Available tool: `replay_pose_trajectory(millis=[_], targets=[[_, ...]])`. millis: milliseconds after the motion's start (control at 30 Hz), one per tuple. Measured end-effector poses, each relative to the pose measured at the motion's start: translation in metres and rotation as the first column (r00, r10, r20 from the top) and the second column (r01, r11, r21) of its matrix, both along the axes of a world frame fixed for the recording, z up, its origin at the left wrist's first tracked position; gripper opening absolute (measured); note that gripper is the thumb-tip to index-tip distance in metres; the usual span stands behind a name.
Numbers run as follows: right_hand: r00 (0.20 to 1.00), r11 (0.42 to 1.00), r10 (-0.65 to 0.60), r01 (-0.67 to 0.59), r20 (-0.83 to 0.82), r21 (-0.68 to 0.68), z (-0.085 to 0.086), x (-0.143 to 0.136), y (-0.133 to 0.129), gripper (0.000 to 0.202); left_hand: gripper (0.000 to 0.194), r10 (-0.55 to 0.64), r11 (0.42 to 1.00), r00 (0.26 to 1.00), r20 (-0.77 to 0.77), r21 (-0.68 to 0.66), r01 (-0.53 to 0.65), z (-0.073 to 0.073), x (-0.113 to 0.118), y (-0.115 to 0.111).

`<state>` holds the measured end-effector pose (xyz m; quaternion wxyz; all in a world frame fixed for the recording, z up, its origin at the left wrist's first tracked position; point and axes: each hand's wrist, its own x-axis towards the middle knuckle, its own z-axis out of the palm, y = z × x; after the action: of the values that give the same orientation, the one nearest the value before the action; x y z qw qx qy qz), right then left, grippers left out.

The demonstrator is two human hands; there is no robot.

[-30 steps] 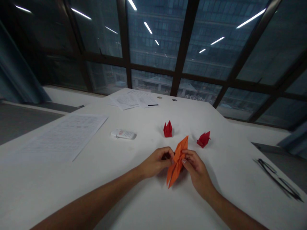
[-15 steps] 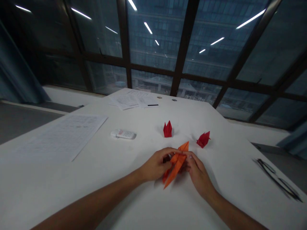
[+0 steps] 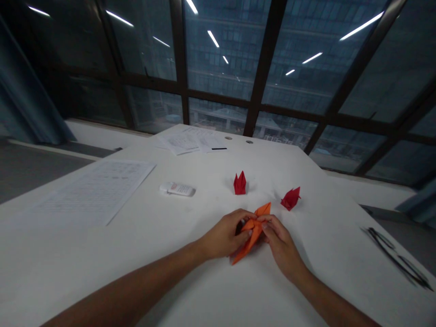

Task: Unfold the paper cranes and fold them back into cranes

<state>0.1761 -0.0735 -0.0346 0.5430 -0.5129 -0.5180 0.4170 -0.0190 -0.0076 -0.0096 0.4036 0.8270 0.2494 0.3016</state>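
Observation:
An orange folded paper [image 3: 251, 241] is between my two hands, just over the white table, with one point toward the window and one toward me. My left hand [image 3: 226, 234] grips its left side, thumb on top. From the right, my right hand [image 3: 279, 243] pinches the paper near its middle, thumb and fingers pressed together. Part of the paper is hidden behind my fingers. Beyond my hands stands a red folded paper piece [image 3: 240, 183], and another red folded piece [image 3: 290, 199] lies tilted to its right.
On the white table [image 3: 204, 290], a white tube-like item [image 3: 177, 189] and a printed sheet [image 3: 98, 190] lie left. More papers [image 3: 185, 140] and a black pen-like stick [image 3: 219, 148] are at the back. Glasses [image 3: 398, 256] rest at the right edge, windows beyond.
The orange paper's two near flaps, spread apart before, are now closer together. My left thumb has moved onto the paper. The whole view has shifted slightly.

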Motion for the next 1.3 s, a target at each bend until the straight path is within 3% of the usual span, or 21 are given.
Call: replay_pose_trajectory(millis=[233, 433, 667, 833, 933, 1067, 1200, 1300], targets=[[0.997, 0.997, 0.075, -0.076, -0.034, -0.027, 0.001, -0.001, -0.002, 0.028, 0.030, 0.048, 0.997, 0.996, 0.069, -0.066, -0.043, -0.004, 0.001, 0.000], [0.996, 0.995, 0.090, -0.091, -0.026, -0.036, 0.004, -0.003, -0.003, 0.027, 0.037, 0.131, 0.987, 0.986, 0.103, -0.110, -0.119, -0.004, 0.000, 0.004], [0.996, 0.995, 0.089, -0.089, -0.003, -0.036, 0.013, -0.005, -0.005, 0.035, 0.032, 0.134, 0.976, 0.982, 0.134, -0.186, -0.108, -0.002, 0.000, 0.005], [0.992, 0.995, 0.094, -0.097, -0.089, -0.028, 0.007, -0.007, -0.003, 0.035, 0.025, 0.166, 0.960, 0.972, 0.168, -0.252, -0.121, -0.003, 0.000, 0.007], [0.980, 0.994, 0.105, -0.107, -0.169, -0.006, 0.001, -0.008, -0.002, 0.033, 0.029, 0.166, 0.965, 0.974, 0.156, -0.227, -0.128, -0.004, -0.001, 0.008], [0.983, 0.994, 0.105, -0.105, -0.152, 0.009, 0.000, -0.008, -0.003, 0.030, 0.041, 0.134, 0.977, 0.981, 0.139, -0.187, -0.107, -0.004, 0.000, 0.007], [0.980, 0.996, 0.085, -0.079, -0.180, 0.040, 0.004, -0.008, -0.005, 0.055, 0.039, 0.130, 0.965, 0.977, 0.172, -0.249, -0.085, -0.006, 0.001, 0.007], [0.978, 0.999, 0.023, -0.014, -0.206, 0.043, 0.006, -0.007, -0.004, 0.072, 0.047, 0.077, 0.940, 0.965, 0.250, -0.341, 0.014, -0.007, 0.001, 0.009]])
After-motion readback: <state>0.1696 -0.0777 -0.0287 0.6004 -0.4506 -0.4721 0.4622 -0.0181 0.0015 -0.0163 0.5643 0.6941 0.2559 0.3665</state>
